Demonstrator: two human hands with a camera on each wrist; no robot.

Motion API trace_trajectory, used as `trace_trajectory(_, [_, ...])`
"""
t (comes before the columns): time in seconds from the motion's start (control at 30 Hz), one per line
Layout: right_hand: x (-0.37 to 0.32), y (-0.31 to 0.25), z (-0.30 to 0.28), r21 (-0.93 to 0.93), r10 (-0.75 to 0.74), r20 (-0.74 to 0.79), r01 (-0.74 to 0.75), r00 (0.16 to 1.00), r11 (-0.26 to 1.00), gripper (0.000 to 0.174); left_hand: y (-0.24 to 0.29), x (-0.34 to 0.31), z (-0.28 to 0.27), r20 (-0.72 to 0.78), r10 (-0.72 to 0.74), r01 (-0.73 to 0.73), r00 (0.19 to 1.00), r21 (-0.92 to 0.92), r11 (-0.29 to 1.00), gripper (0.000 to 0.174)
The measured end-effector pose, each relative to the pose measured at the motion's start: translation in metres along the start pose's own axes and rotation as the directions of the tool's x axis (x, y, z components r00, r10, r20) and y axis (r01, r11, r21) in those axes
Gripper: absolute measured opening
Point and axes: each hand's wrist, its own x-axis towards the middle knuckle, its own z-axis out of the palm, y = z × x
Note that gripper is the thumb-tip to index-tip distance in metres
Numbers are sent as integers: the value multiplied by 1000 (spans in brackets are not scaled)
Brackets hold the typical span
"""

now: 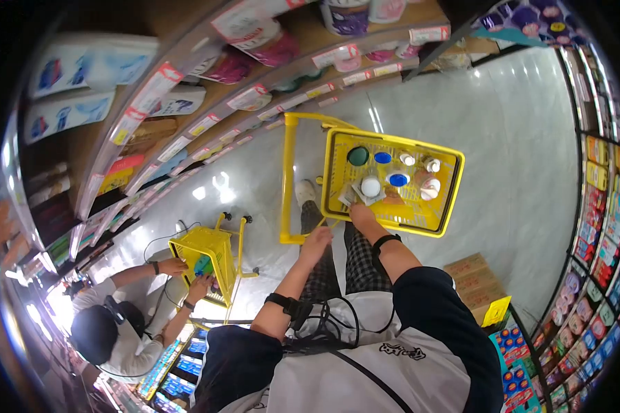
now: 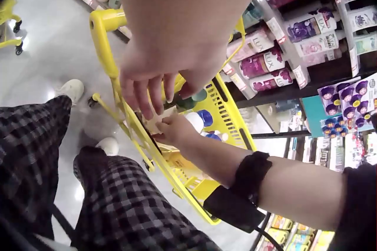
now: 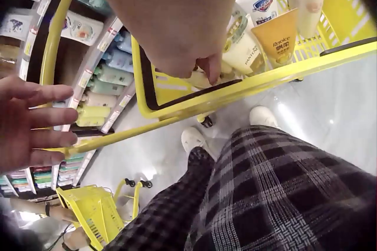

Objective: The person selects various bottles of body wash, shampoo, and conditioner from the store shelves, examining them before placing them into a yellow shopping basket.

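Observation:
My right hand [image 1: 367, 219] reaches over the near rim of the yellow shopping basket [image 1: 395, 229]. Its curled fingers hold a pale, cream-coloured bottle [image 1: 349, 195] at the basket's left end, mostly hidden by the hand in the right wrist view. Beside it in that view stand a cream Pantene bottle [image 3: 246, 55], an orange Rejoice tube [image 3: 277, 38] and a white bottle with a blue cap [image 3: 257, 1]. My left hand [image 3: 36, 122] is held with straight, spread fingers by the cart's yellow frame [image 3: 97, 141], holding nothing.
Several more capped bottles [image 1: 430, 188] stand in the basket. Shelves of toiletries [image 1: 248, 96] line the left aisle side, with another product shelf [image 1: 592, 227] at right. Another person [image 1: 117, 337] bends over a second yellow cart [image 1: 210, 248] at lower left. Cardboard boxes [image 1: 472, 279] stand at right.

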Motion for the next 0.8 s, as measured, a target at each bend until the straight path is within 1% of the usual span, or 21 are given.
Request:
trace_trajectory(0.1, [-10, -1, -16, -13, -85, 42, 86, 996, 996, 29, 27, -3, -7, -37, 139, -135, 990, 89, 987, 32])
trace_trajectory(0.13, [-24, -6, -36, 19, -218, -76, 220, 973, 975, 27, 39, -6, -9, -57, 203, -195, 977, 123, 973, 33])
trace_trajectory(0.17, [-24, -5, -49, -22, -227, 4, 227, 974, 974, 32, 51, -8, -12, -54, 250, -234, 967, 203, 951, 33])
trace_trajectory(0.23, [-27, -5, -79, -128, -163, 189, 189, 968, 973, 41, 94, -22, -18, -63, 191, -166, 980, 281, 945, 32])
trace_trajectory(0.27, [-31, -10, -100, -168, -143, 213, 181, 967, 969, 45, 99, -21, -24, -66, 425, -379, 903, 348, 858, 31])
trace_trajectory(0.3, [-26, 1, -105, -178, -199, 133, 221, 971, 959, 45, 95, -6, -32, -35, 430, -412, 902, 232, 881, 30])
trace_trajectory(0.33, [-41, -8, -131, -110, -248, 32, 250, 968, 962, 43, 133, -33, -33, -101, 454, -423, 885, 232, 876, 29])
trace_trajectory(0.37, [-42, -1, -145, -160, -320, -78, 305, 944, 939, 40, 137, -27, -36, -160, 523, -511, 837, 113, 852, 30])
trace_trajectory(0.43, [-49, -10, -187, -137, -257, -88, 244, 962, 960, 39, 174, -50, -53, -193, 586, -554, 787, 198, 809, 32])
trace_trajectory(0.47, [-63, -23, -209, -100, -268, -137, 256, 954, 962, 37, 190, -65, -64, -193, 609, -565, 769, 241, 789, 34])
trace_trajectory(0.5, [-75, -33, -225, -52, -265, -184, 259, 947, 964, 35, 202, -81, -75, -231, 638, -614, 734, 177, 770, 33])
trace_trajectory(0.53, [-68, -29, -229, 7, -253, -194, 259, 948, 966, 34, 211, -95, -84, -258, 662, -658, 704, 112, 744, 32])
trace_trajectory(0.57, [-43, -4, -229, 73, -229, -202, 248, 952, 966, 33, 216, -106, -94, -275, 680, -697, 680, 48, 716, 31])
trace_trajectory(0.6, [-31, 7, -231, 145, -197, -208, 230, 958, 962, 32, 214, -110, -108, -327, 706, -730, 628, 68, 680, 29])
trace_trajectory(0.63, [-38, -7, -238, 51, -181, -242, 198, 953, 979, 31, 207, -110, -125, -373, 727, -758, 576, 87, 646, 27])
trace_trajectory(0.67, [-44, -21, -244, 62, -198, -244, 219, 949, 974, 32, 201, -108, -146, -417, 744, -783, 522, 111, 612, 25])
trace_trajectory(0.73, [-70, -72, -255, 96, -231, -247, 261, 941, 961, 32, 190, -108, -193, -519, 658, -784, 546, -40, 620, 24])
trace_trajectory(0.77, [-80, -104, -258, 142, -283, -241, 322, 928, 936, 32, 187, -110, -219, -561, 608, -779, 562, -113, 617, 23])
trace_trajectory(0.8, [-87, -138, -260, 189, -333, -237, 380, 913, 905, 31, 188, -118, -243, -620, 591, -814, 517, -143, 562, 22])
